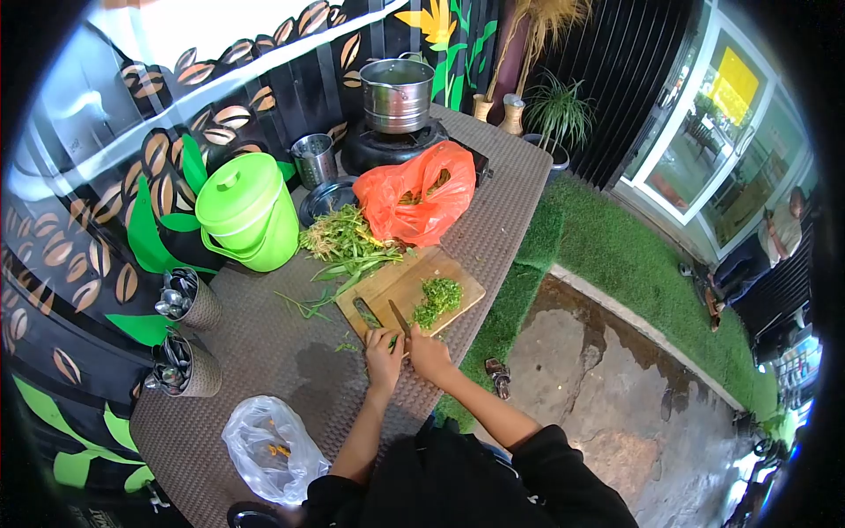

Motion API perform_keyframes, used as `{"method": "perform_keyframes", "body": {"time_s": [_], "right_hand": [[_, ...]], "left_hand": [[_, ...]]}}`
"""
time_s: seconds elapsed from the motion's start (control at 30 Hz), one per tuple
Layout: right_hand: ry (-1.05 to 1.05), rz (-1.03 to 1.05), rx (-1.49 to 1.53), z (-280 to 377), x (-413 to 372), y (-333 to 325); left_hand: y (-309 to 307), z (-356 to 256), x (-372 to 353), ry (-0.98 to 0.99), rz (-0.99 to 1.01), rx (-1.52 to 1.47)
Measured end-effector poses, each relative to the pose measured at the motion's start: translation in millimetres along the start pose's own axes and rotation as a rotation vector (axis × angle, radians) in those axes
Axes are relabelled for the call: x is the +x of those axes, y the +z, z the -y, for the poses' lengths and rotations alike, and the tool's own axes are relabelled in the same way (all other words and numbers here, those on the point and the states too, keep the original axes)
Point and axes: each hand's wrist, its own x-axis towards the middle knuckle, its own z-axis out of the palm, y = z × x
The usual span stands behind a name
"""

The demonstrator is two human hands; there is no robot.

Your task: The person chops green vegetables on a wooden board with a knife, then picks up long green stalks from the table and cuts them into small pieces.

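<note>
My right hand (429,354) is wrapped round the handle of a knife (399,317), its blade pointing away from me over the wooden cutting board (374,289). Close beside it, my left hand (384,357) is closed at the board's near edge. A little green shows at its fingers, so it seems to pinch some leafy greens (393,341). On the right part of the board lies a pile of chopped greens (438,302). Past the board's far left corner, a bunch of uncut greens with roots (348,242) rests on the woven table.
A red plastic bag (422,198) with greens stands beyond the board. Left are a lidded green bucket (249,211) and cutlery holders (201,374). A pot (396,92) sits on a stove at the back. A clear plastic bag (275,449) lies nearby. A person (766,242) is far right.
</note>
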Motion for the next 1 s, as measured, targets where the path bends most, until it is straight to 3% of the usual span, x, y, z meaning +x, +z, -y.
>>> {"method": "perform_keyframes", "body": {"time_s": [0.13,0.2,0.47,0.67,0.8,1.0], "right_hand": [[0.095,-0.021,-0.061,16,-17,3],[0.087,0.118,0.028,12,-7,4],[0.077,0.048,0.022,5,-16,19],[0.097,0.061,-0.06,-3,-9,7],[0.07,0.001,-0.041,-16,-4,-6],[0.065,0.093,0.04,-16,1,-17]], "left_hand": [[-1,1,0,0.043,-0.008,0.01],[-1,4,1,0.049,-0.001,0.009],[-6,9,8,0.005,0.072,0.011],[-4,5,7,-0.214,0.05,-0.148],[-3,-2,10,-0.128,0.069,-0.14],[13,-3,12,-0.078,0.05,-0.042]]}}
